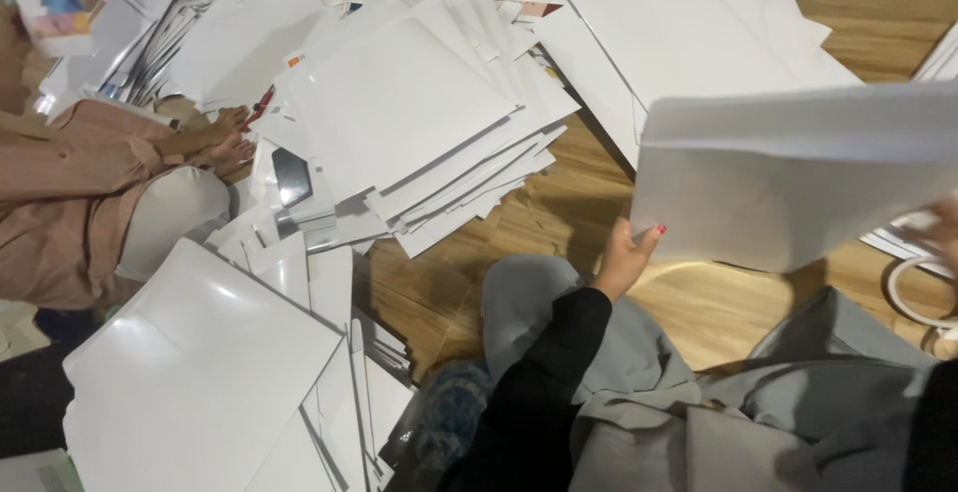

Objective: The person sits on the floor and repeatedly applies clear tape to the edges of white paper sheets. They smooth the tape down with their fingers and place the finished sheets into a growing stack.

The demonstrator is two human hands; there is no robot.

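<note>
The left hand (627, 257), in a black sleeve, grips the lower left corner of a large white sheet (798, 183) held up in the air over the wooden floor (559, 223). Its fingers (649, 238) close narrowly on the sheet's edge, thumb in front with a red nail, the rest hidden behind the paper. The right hand (943, 228) shows only as a blur at the sheet's right edge, touching it; whether its fingers pinch the paper I cannot tell. The sheet is tilted and slightly blurred, with a fold line running across its upper part.

Below the sheet lie the person's grey-clad legs (639, 372). A roll of tape (923, 292) rests on the floor just under the right hand. A fanned stack of white sheets (419, 123) lies on the floor ahead, another heap (200, 372) to the left, and more sheets (679, 33) further back. Another person in pink clothing (70, 193) sits at the left, bare feet (228, 138) touching the papers.
</note>
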